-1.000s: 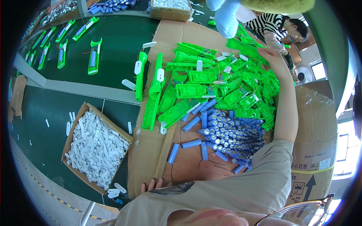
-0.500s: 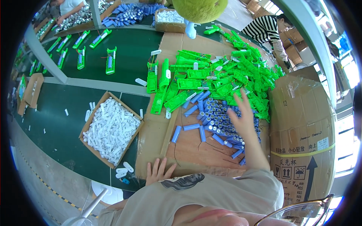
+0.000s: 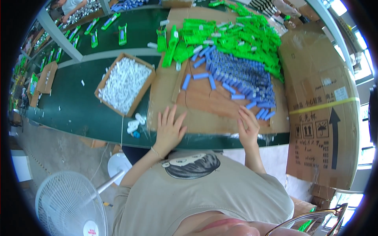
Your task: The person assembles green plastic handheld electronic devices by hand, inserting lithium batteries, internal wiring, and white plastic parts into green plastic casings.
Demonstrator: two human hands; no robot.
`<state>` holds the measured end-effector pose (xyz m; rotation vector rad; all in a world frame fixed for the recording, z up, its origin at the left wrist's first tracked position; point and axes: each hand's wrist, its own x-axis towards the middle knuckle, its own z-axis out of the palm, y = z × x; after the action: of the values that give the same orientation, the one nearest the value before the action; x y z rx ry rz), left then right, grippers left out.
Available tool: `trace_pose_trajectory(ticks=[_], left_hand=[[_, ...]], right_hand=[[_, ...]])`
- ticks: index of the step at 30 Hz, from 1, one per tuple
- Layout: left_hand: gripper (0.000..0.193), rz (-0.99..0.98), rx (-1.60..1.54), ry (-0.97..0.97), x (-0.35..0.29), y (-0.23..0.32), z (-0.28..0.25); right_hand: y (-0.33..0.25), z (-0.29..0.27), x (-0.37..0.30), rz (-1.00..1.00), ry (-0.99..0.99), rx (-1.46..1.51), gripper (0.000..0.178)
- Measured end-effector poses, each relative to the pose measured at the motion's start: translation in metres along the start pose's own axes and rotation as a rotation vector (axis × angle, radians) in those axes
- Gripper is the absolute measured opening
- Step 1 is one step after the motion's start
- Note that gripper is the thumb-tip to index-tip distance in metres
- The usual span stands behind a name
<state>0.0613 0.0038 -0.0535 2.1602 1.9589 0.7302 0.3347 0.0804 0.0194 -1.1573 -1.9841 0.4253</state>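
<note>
My left hand (image 3: 169, 129) rests on the front of the cardboard sheet (image 3: 212, 122), fingers spread and nothing held. To its right, my right hand (image 3: 249, 128) hovers or rests near the sheet's front edge; its fingers are slightly bent, the thumb stands apart, and I see nothing between them. Just beyond the right fingertips lie a few loose blue cylindrical battery cells (image 3: 251, 105). Behind them, many more blue cells (image 3: 240, 70) stand packed together with thin dark wires. A heap of bright green plastic casings (image 3: 244, 35) covers the far part of the sheet.
An open carton of small white plastic pieces (image 3: 103, 84) stands left on the green tabletop (image 3: 78, 98). A large cardboard box (image 3: 315, 78) borders the right side. A white fan (image 3: 71, 200) stands lower left. Green casings lie on the far belt; other people work in the background.
My right hand has drawn back from above the blue cells to the sheet's front edge. My left hand lies further onto the cardboard. The view has tilted nearer to my body.
</note>
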Motion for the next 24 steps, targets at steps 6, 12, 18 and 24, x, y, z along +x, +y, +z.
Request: trace_pose_trajectory(ticks=[6,12,18,24], left_hand=[[0.050,0.057,0.052,0.087,-0.009,-0.003,0.000],[0.050,0.074,0.041,0.185,-0.007,-0.003,0.001],[0.049,0.129,0.084,0.049,-0.017,0.001,0.004],[0.047,0.129,0.056,0.042,-0.008,0.007,0.009]], right_hand=[[0.016,-0.016,-0.031,-0.025,0.148,0.011,0.024],[0.037,0.011,-0.006,-0.128,0.277,0.031,0.021],[0.028,0.016,0.025,-0.225,0.125,0.133,0.022],[0.028,-0.012,0.006,-0.129,-0.068,0.096,0.021]])
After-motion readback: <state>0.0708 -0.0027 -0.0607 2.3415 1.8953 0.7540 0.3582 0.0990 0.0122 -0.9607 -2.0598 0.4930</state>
